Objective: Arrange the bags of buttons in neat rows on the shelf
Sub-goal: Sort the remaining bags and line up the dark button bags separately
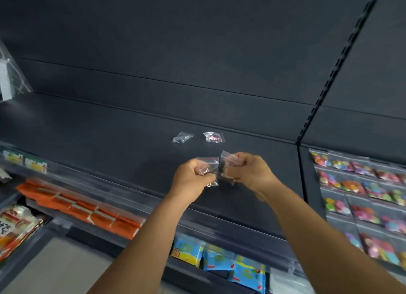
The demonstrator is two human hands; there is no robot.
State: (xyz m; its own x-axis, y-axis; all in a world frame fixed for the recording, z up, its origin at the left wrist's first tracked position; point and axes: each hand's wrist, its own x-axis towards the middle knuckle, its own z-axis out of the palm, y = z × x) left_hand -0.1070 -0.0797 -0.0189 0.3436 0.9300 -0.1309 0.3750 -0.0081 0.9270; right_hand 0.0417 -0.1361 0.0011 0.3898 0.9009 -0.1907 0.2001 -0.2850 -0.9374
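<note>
I have both hands above the dark shelf [131, 144]. My left hand [193, 177] is curled round a small clear bag [207, 162] with a red zip strip, and my right hand [248, 172] pinches a second bag [226, 159] just beside it, the two bags touching. Two more bags [182, 137] [214, 137] already lie near each other further back on the shelf. These look light, thin and slippery, with hard buttons loose inside, so I judge the flat zip edge is the best place to pinch; squeezing the lumpy middle may let them slide.
</note>
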